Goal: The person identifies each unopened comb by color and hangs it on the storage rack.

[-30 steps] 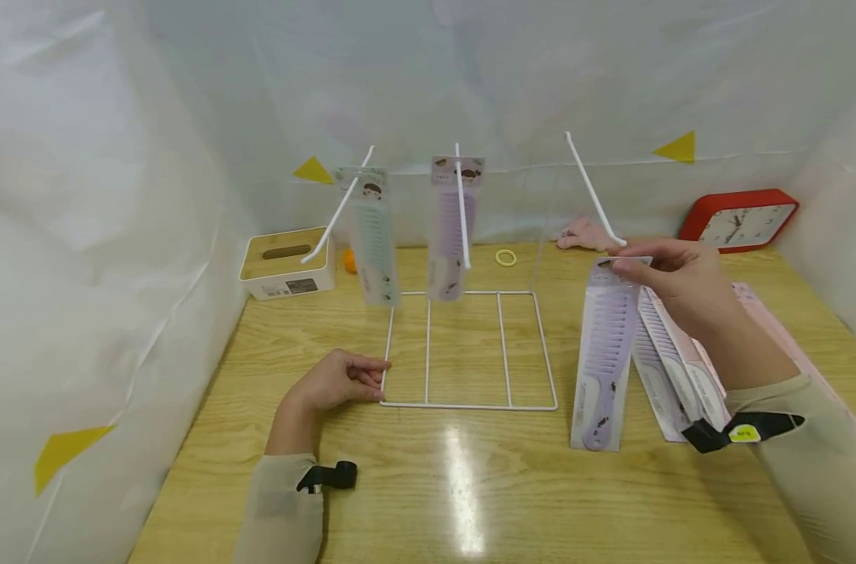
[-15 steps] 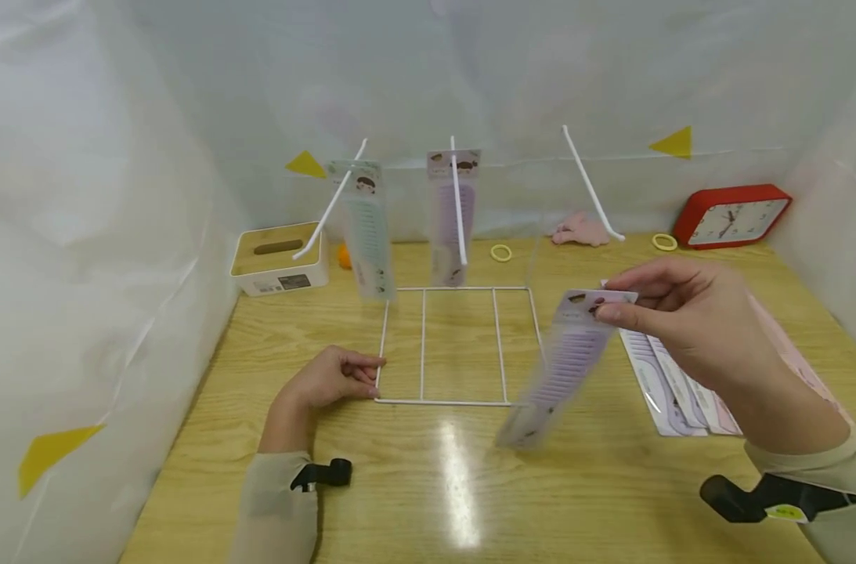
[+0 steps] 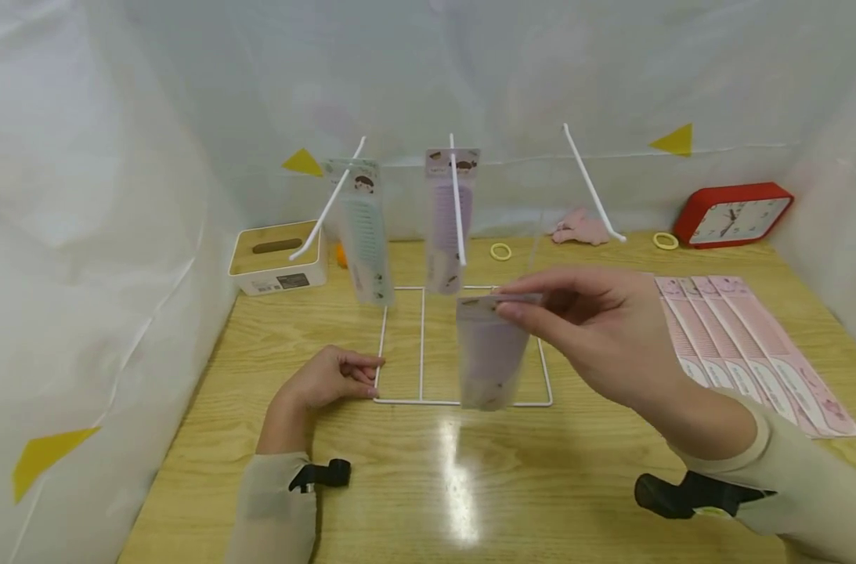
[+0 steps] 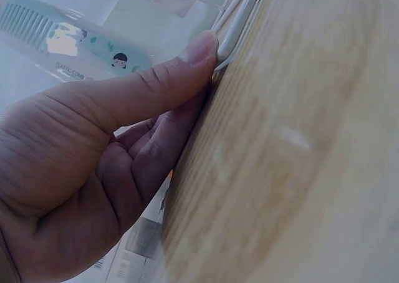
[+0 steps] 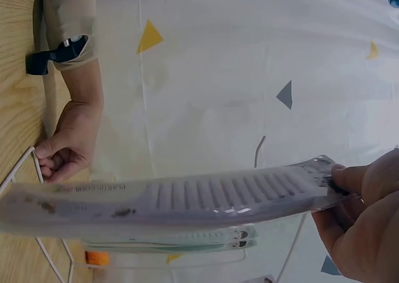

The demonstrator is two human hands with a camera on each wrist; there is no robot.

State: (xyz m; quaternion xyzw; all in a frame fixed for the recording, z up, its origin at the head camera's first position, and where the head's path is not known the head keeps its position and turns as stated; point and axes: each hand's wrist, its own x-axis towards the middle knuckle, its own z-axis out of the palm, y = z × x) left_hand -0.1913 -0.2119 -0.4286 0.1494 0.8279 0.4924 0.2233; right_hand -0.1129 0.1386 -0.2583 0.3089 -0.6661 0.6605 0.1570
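Note:
My left hand (image 3: 332, 377) pinches the front left corner of a white wire rack (image 3: 421, 345) standing on the table. Between the thumb and fingers of my right hand (image 3: 604, 337) is the top edge of a packaged purple comb (image 3: 494, 352), hanging in front of the rack, below the middle hook (image 3: 459, 211). In the right wrist view the held comb (image 5: 212, 196) stretches across the frame. A packaged green comb (image 3: 366, 235) hangs on the left hook (image 3: 322, 218), and another purple comb (image 3: 450, 227) on the middle one. The right hook (image 3: 591, 184) bears nothing.
Several packaged pink combs (image 3: 766, 337) lie side by side at the right. Along the back stand a tissue box (image 3: 279, 258) and a red clock (image 3: 734, 215), with a pink cloth-like item (image 3: 580, 227) and yellow rings (image 3: 500, 251) between them.
My right hand has carried the purple comb leftward, from beside the combs on the table to in front of the rack. The left hand keeps its hold on the rack's corner.

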